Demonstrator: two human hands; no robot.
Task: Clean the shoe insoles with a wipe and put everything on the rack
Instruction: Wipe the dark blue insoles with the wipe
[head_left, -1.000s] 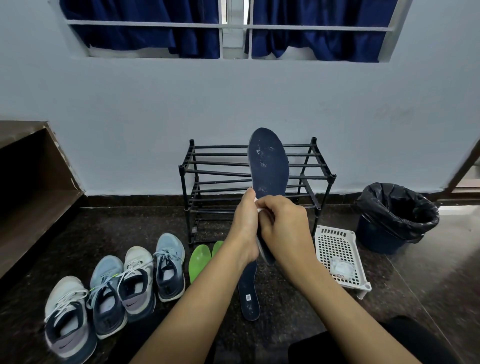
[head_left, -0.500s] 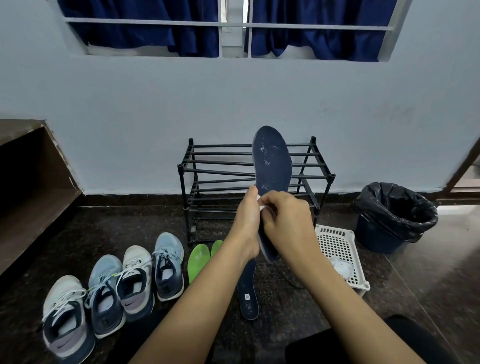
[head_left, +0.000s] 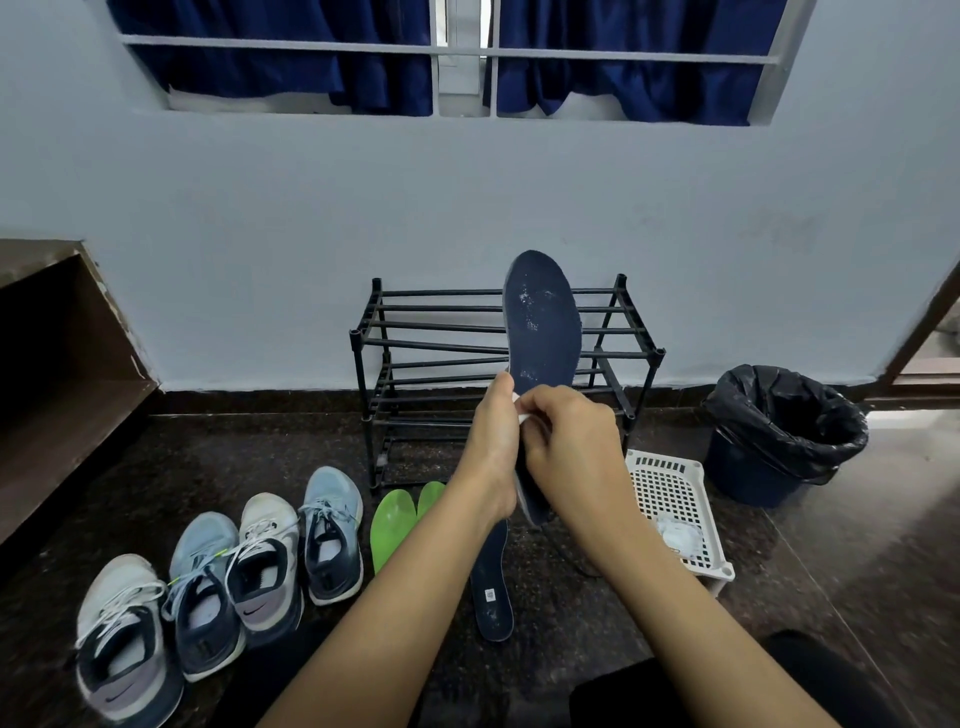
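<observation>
A dark blue insole (head_left: 543, 325) with pale specks stands upright in front of the black rack (head_left: 441, 332). My left hand (head_left: 493, 441) grips its lower half from the left side. My right hand (head_left: 569, 441) pinches a white wipe (head_left: 521, 413) against the insole's face; only a sliver of the wipe shows between my hands. A second dark blue insole (head_left: 492, 587) lies on the floor below my arms. Two green insoles (head_left: 392, 519) lie beside it, partly hidden by my left forearm.
Several sneakers (head_left: 270, 545) stand in a row on the dark floor at the left. A white perforated basket (head_left: 670, 499) holding a crumpled wipe sits at the right. A bin with a black liner (head_left: 779, 431) stands further right. A brown wooden shelf (head_left: 62, 364) is at the far left.
The held insole has shifted slightly to the right and my hands have risen a little with it. My right hand's fingers with the wipe have crept up the insole's face.
</observation>
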